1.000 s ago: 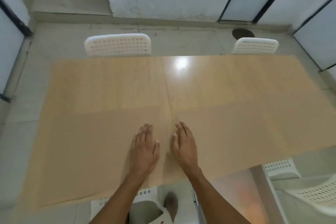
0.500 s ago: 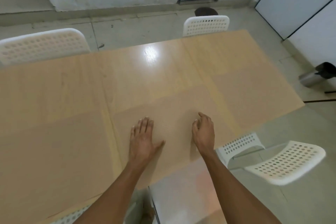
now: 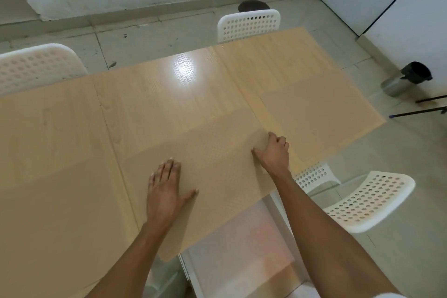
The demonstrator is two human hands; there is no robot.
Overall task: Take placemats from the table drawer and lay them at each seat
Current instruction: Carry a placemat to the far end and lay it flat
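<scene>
A thin, see-through placemat [image 3: 212, 164] lies on the light wooden table [image 3: 169, 94] right in front of me and darkens the wood under it. My left hand [image 3: 167, 191] rests flat on its near part with the fingers spread. My right hand [image 3: 273, 150] sits at the mat's far right corner, fingers curled over the edge and thumb on the mat. A second placemat [image 3: 314, 118] lies at the table's right end, and a third [image 3: 60, 220] lies at the near left. Below the table's near edge a white drawer [image 3: 242, 261] stands open.
White perforated chairs stand around the table: one at the far side [image 3: 249, 24], one at the far left [image 3: 36, 65], one pulled out at the near right [image 3: 370, 201], and one tucked under the table's edge [image 3: 314, 174]. A metal bin [image 3: 406, 80] and black rods [image 3: 423, 106] are on the floor at right.
My view has swung to the right along the table. Both hands have moved apart across the mat, and my right hand has gone from flat to curled at the mat's corner.
</scene>
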